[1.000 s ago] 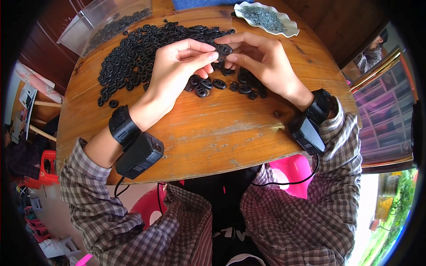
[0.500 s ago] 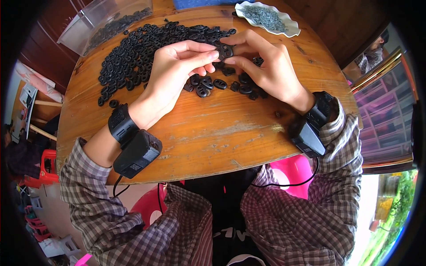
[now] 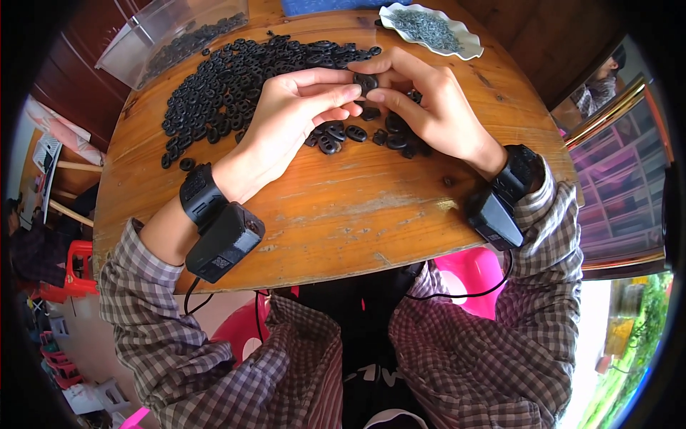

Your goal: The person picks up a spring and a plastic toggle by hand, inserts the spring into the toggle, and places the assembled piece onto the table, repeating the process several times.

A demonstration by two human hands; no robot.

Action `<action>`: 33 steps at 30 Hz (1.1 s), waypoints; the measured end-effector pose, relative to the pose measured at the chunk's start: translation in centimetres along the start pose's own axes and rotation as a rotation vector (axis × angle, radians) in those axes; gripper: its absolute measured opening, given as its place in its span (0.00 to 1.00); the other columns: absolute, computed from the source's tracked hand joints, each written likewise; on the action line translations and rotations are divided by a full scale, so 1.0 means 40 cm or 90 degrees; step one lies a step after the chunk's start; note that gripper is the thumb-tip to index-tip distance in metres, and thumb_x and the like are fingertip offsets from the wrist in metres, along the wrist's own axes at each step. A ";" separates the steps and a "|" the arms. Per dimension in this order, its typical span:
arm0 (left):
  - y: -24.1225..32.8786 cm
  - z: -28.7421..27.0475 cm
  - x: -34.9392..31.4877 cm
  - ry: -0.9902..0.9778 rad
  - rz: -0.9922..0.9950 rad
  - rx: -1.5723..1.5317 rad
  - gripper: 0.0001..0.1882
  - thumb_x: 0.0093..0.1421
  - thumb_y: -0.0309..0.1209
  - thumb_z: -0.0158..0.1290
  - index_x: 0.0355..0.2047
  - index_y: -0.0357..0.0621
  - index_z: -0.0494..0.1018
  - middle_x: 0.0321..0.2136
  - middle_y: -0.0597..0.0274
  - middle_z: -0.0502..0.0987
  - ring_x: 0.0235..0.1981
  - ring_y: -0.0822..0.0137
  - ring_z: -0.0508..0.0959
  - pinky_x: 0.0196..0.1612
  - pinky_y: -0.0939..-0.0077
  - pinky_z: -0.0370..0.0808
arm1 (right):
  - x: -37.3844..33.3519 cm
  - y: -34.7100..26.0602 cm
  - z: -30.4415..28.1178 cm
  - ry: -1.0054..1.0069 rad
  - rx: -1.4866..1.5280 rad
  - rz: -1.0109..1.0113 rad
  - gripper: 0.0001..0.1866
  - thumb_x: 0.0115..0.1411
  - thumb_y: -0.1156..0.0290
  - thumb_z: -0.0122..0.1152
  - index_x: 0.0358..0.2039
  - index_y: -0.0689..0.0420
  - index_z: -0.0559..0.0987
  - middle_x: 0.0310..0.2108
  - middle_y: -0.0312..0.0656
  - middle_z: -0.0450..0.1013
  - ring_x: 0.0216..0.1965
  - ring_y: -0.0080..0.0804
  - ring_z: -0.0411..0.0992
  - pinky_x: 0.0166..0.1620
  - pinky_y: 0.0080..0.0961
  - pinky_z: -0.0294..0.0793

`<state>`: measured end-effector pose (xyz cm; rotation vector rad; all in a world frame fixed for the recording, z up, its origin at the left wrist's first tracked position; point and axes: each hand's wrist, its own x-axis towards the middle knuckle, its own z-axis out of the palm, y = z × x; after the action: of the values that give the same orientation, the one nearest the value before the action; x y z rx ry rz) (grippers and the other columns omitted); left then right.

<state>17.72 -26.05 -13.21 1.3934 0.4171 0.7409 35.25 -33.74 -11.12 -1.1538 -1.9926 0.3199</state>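
Piece (image 3: 366, 84), black, between 2 hands (image 3: 296, 107)

Homelike room with wooden table (image 3: 321, 222)

A person's left hand (image 3: 282, 121) and right hand (image 3: 444, 114) pinch 1 small black piece (image 3: 367, 83) between them above a wooden table (image 3: 321, 222), near a heap of black pieces (image 3: 221, 86).

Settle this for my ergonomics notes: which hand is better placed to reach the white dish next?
Probably the right hand: it is nearer the white dish, while the left hand is farther left. Both meet at a black piece.
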 end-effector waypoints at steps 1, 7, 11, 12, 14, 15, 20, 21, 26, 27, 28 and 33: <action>-0.001 0.002 0.000 0.000 0.000 0.000 0.13 0.54 0.25 0.52 0.39 0.32 0.70 0.30 0.57 0.76 0.30 0.70 0.76 0.36 0.83 0.73 | 0.000 0.006 -0.001 0.000 0.000 0.000 0.12 0.54 0.81 0.50 0.41 0.63 0.69 0.25 0.39 0.73 0.25 0.19 0.70 0.29 0.16 0.69; -0.004 0.005 -0.002 0.015 -0.013 -0.018 0.13 0.54 0.27 0.52 0.39 0.32 0.71 0.29 0.58 0.76 0.30 0.71 0.76 0.35 0.84 0.73 | 0.002 -0.004 -0.004 -0.044 -0.173 -0.003 0.15 0.52 0.74 0.56 0.41 0.60 0.70 0.23 0.40 0.70 0.24 0.23 0.69 0.29 0.19 0.69; 0.001 0.017 -0.005 0.037 -0.011 0.091 0.12 0.53 0.29 0.54 0.36 0.34 0.73 0.25 0.62 0.76 0.23 0.79 0.71 0.26 0.89 0.66 | 0.000 0.022 0.012 0.083 -0.272 -0.148 0.19 0.45 0.67 0.64 0.38 0.60 0.72 0.24 0.41 0.68 0.24 0.29 0.69 0.28 0.23 0.70; 0.000 0.019 -0.004 0.035 -0.011 0.117 0.12 0.53 0.30 0.54 0.34 0.35 0.74 0.23 0.63 0.75 0.20 0.81 0.68 0.23 0.90 0.63 | 0.000 0.027 0.013 0.100 -0.286 -0.167 0.20 0.43 0.65 0.66 0.36 0.60 0.73 0.25 0.41 0.68 0.25 0.31 0.69 0.28 0.24 0.70; -0.001 0.021 -0.004 0.036 -0.002 0.114 0.11 0.52 0.30 0.55 0.34 0.35 0.74 0.22 0.64 0.75 0.20 0.82 0.67 0.22 0.90 0.62 | 0.003 0.024 0.011 0.091 -0.314 -0.197 0.20 0.43 0.65 0.66 0.36 0.61 0.73 0.26 0.41 0.68 0.25 0.32 0.70 0.28 0.24 0.70; -0.001 0.021 -0.004 0.038 0.007 0.112 0.11 0.52 0.30 0.55 0.33 0.35 0.75 0.21 0.65 0.75 0.19 0.82 0.66 0.21 0.90 0.60 | 0.005 0.020 0.009 0.082 -0.343 -0.226 0.20 0.43 0.65 0.66 0.35 0.61 0.73 0.27 0.42 0.68 0.26 0.34 0.70 0.28 0.25 0.71; 0.000 0.015 -0.007 0.032 0.008 0.110 0.11 0.53 0.31 0.54 0.34 0.37 0.74 0.24 0.64 0.76 0.22 0.81 0.71 0.23 0.90 0.62 | 0.003 0.000 0.006 0.087 -0.369 -0.239 0.19 0.44 0.69 0.64 0.36 0.62 0.73 0.28 0.43 0.68 0.27 0.36 0.70 0.29 0.26 0.71; -0.001 0.015 -0.007 0.035 0.004 0.103 0.11 0.53 0.32 0.54 0.34 0.37 0.74 0.25 0.63 0.77 0.24 0.80 0.73 0.25 0.90 0.64 | 0.002 -0.001 0.006 0.091 -0.368 -0.238 0.19 0.44 0.69 0.64 0.37 0.63 0.73 0.28 0.43 0.68 0.27 0.37 0.69 0.30 0.27 0.71; -0.003 0.016 -0.004 0.031 0.007 0.097 0.12 0.55 0.33 0.52 0.35 0.37 0.74 0.27 0.60 0.77 0.29 0.76 0.76 0.29 0.89 0.67 | -0.003 -0.002 0.003 0.076 -0.371 -0.222 0.18 0.45 0.72 0.61 0.37 0.65 0.72 0.28 0.45 0.68 0.28 0.39 0.69 0.31 0.28 0.70; -0.002 0.017 -0.005 0.030 0.003 0.102 0.12 0.55 0.33 0.52 0.36 0.37 0.73 0.27 0.60 0.78 0.30 0.75 0.76 0.30 0.88 0.67 | -0.003 0.000 0.003 0.060 -0.364 -0.230 0.17 0.46 0.73 0.60 0.37 0.65 0.72 0.29 0.45 0.68 0.28 0.40 0.68 0.31 0.28 0.70; -0.001 0.019 -0.006 0.030 0.003 0.101 0.12 0.55 0.33 0.52 0.36 0.37 0.73 0.27 0.60 0.78 0.30 0.75 0.76 0.30 0.88 0.67 | -0.004 0.007 0.004 0.060 -0.364 -0.230 0.17 0.46 0.73 0.60 0.37 0.65 0.72 0.29 0.45 0.68 0.28 0.40 0.68 0.31 0.28 0.70; 0.002 0.018 -0.009 0.010 -0.014 0.106 0.12 0.55 0.32 0.51 0.36 0.36 0.73 0.29 0.58 0.77 0.29 0.74 0.77 0.29 0.87 0.68 | -0.006 0.020 0.011 0.035 -0.383 -0.267 0.14 0.46 0.76 0.58 0.35 0.65 0.71 0.27 0.43 0.66 0.28 0.39 0.67 0.30 0.28 0.69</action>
<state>17.93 -26.81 -13.06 1.5365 0.5154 0.7128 35.48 -33.43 -11.97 -1.0273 -2.2855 -0.5548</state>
